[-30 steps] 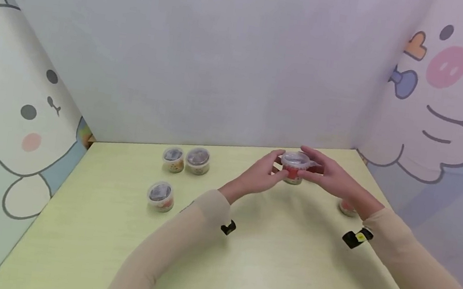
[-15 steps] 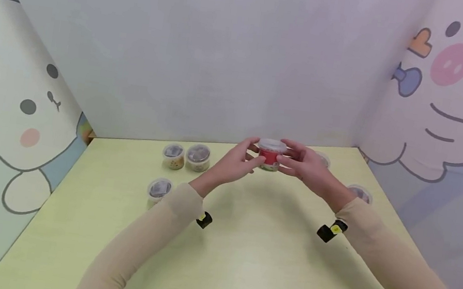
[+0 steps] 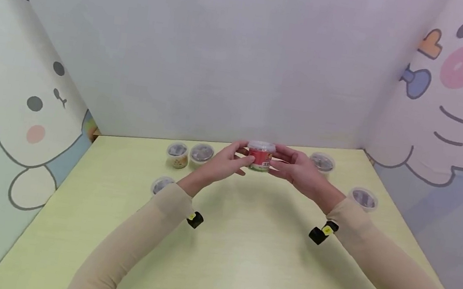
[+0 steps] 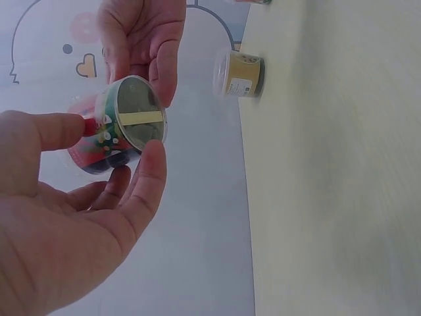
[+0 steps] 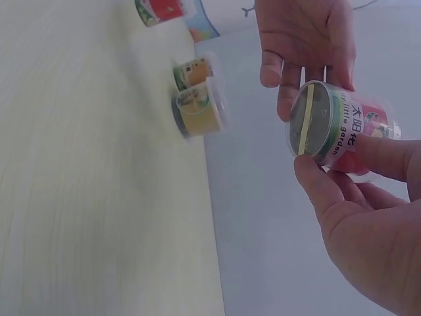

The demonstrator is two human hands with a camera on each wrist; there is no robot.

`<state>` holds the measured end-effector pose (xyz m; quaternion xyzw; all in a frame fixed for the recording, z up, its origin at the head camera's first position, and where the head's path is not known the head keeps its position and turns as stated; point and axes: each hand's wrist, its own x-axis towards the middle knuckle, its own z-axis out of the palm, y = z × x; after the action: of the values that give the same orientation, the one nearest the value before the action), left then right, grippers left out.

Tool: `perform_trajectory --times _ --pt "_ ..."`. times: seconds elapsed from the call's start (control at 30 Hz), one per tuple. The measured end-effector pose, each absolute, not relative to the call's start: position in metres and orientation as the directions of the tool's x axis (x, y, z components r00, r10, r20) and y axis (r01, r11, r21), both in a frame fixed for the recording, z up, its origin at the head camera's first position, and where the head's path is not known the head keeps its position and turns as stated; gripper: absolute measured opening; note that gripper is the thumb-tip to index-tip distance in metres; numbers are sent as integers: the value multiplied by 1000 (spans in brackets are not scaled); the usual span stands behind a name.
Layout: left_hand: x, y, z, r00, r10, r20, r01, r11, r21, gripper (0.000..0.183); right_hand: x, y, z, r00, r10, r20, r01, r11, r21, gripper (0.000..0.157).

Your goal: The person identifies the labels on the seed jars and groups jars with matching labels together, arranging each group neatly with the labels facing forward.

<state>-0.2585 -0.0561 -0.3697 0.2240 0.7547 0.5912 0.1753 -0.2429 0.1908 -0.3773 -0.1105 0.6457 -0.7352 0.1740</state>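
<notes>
A clear plastic tub with a red label (image 3: 260, 159) is held up over the far part of the table, its lid upward. My left hand (image 3: 225, 162) grips its left side, thumb on the near face and fingers round behind. From the other side my right hand (image 3: 303, 174) grips it too, thumb and fingertips at the wall. In the left wrist view the tub's underside (image 4: 136, 135) shows, with a pale strip across it. Lettering reading "little garden" runs along the label (image 5: 348, 125) in the right wrist view.
On the left of the yellow-green table (image 3: 233, 262) stand three similar lidded tubs, one a tan-labelled tub (image 3: 177, 155). To the right are a tub (image 3: 323, 162) behind my right hand and another tub (image 3: 363, 199) near the table's edge. Cartoon-printed walls (image 3: 234, 57) enclose the back and sides.
Both hands have moved left with the tub between them, from the right part of the table towards its middle. The two right-hand tubs have come more into sight.
</notes>
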Motion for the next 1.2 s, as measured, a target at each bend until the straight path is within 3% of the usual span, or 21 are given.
perform_trajectory --times 0.53,1.2 --pt "-254 -77 -397 -857 513 -47 76 216 973 59 -240 169 -397 -896 -420 -146 215 -122 -969 64" --pt "-251 -88 -406 -854 516 -60 83 249 965 59 -242 157 -407 -891 -429 -151 213 -99 -972 63"
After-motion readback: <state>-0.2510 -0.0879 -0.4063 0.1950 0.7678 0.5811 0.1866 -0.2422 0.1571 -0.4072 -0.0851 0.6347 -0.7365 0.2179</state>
